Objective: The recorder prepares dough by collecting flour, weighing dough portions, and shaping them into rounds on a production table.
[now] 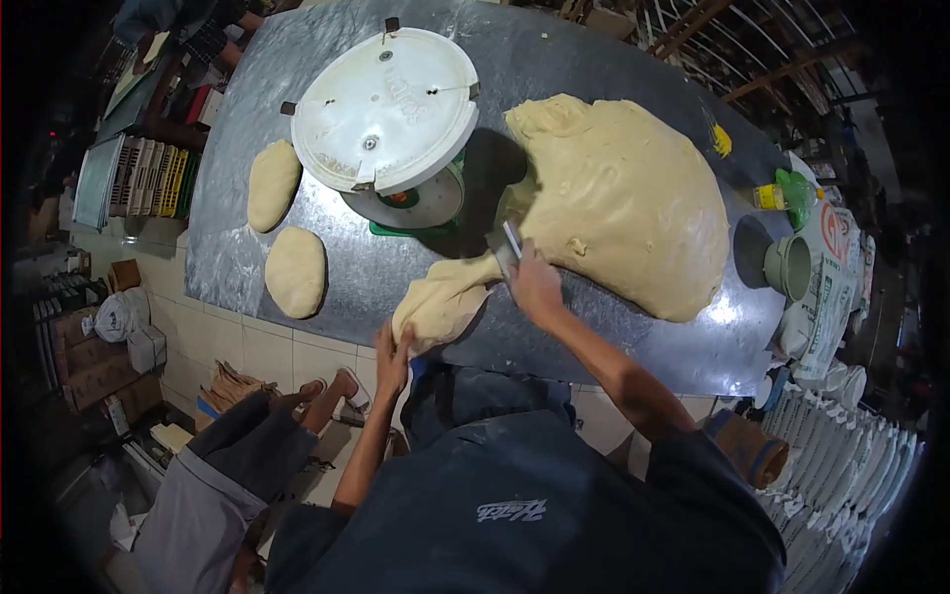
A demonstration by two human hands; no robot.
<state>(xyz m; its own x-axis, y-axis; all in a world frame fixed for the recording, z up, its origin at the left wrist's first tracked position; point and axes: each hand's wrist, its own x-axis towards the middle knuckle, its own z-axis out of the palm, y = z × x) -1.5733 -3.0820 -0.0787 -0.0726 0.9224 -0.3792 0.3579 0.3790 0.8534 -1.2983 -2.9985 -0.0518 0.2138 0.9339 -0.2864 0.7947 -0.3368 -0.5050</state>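
Observation:
My right hand [535, 287] grips a dough scraper [511, 244], its blade against the stretched neck of dough beside the big mass. The large pale dough mass [633, 208] spreads over the right half of the metal table. My left hand [393, 358] holds a smaller dough piece [441, 305] at the table's near edge, fingers curled round its left end. This piece narrows toward the scraper; whether it is fully cut from the mass I cannot tell. On the left lie two flattened oval dough pieces, a far one [274, 186] and a near one [295, 273].
A scale with a round white pan [388, 111] stands mid-table. At the right edge are a grey-green bucket [787, 267], a yellow-labelled bottle [769, 197] and sacks [826, 287]. Another person [213, 495] is at lower left; crates [153, 178] stand beyond the table's left side.

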